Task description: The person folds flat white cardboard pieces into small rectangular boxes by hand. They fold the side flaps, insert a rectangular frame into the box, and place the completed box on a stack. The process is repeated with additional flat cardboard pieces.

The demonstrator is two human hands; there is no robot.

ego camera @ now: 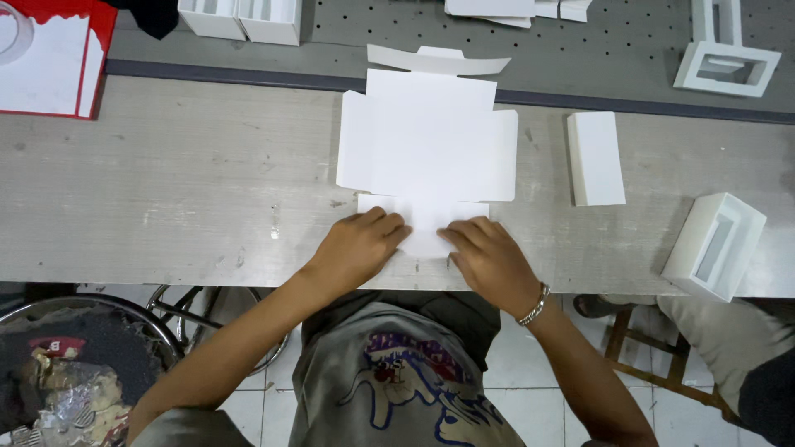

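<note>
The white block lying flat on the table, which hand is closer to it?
Right. The right hand lies below-left of the white block; the left hand is farther left, on the flat card.

Looks like a packaging workshop: worn workbench (166, 182), white box parts (719, 62) at 1 o'clock, die-cut cardboard blank (426, 136) at 12.

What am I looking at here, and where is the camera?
There is no machine: a person works with bare hands, and the single camera sits on their head, looking down. Both hands press on the near flap of a flat white cardboard blank lying on a grey workbench. The left hand and right hand, with a bracelet at the wrist, hold nothing else. To the right lie a closed white box and an open white box frame. More white boxes sit at the far edge.
</note>
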